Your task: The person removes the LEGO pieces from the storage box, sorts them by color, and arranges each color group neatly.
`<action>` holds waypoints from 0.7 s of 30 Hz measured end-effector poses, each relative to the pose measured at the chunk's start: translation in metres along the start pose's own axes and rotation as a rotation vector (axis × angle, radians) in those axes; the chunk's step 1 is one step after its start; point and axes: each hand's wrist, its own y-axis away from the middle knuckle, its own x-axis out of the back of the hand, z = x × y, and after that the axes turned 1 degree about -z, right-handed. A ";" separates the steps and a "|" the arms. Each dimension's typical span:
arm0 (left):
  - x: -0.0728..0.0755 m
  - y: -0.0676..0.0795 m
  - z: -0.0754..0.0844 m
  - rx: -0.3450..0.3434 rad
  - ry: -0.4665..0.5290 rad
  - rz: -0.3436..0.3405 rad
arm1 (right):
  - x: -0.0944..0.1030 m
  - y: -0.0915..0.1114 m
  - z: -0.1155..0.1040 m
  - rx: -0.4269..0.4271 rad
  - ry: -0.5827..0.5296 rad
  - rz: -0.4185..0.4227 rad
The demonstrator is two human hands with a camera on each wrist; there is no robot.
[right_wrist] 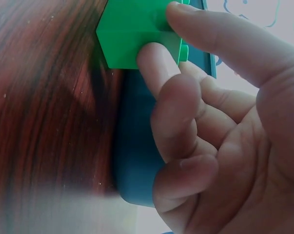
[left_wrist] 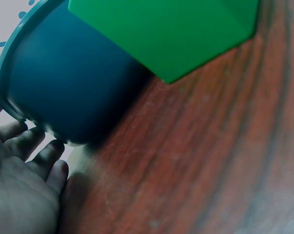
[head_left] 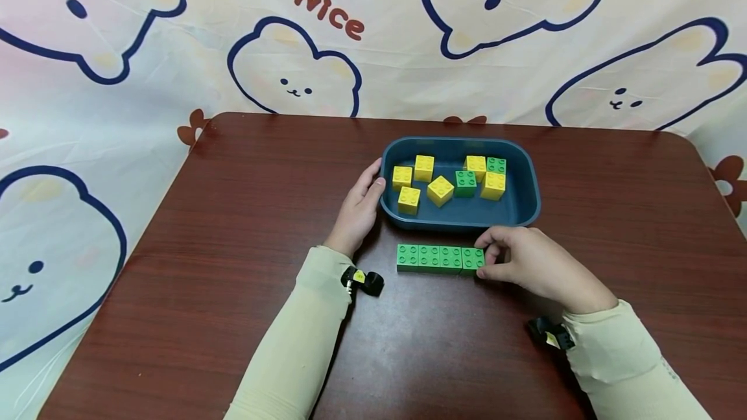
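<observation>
A row of green toy building bricks [head_left: 428, 258], set end to end, lies on the table in front of the blue tray [head_left: 461, 220]. My right hand [head_left: 539, 268] pinches the green brick at the row's right end [head_left: 471, 260] between thumb and finger. In the right wrist view, the thumb and a finger touch this green brick [right_wrist: 132, 36], while the other fingers curl loosely. My left hand [head_left: 356, 212] rests against the tray's left end, its fingers touching the outer wall. The left wrist view shows those fingertips [left_wrist: 51, 153] just below the rim.
Inside the tray lie several yellow bricks [head_left: 440, 191] and two green bricks [head_left: 465, 183]. The tray stands toward the back of the brown wooden table [head_left: 262, 212]. A patterned cloth [head_left: 397, 70] hangs behind the far edge.
</observation>
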 end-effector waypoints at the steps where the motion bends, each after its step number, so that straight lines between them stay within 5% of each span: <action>1: 0.000 0.000 0.000 0.000 0.002 -0.001 | 0.000 0.000 0.000 -0.001 0.002 0.001; 21: 0.000 -0.001 0.000 -0.003 0.018 -0.006 | 0.000 0.000 -0.001 -0.011 0.008 0.000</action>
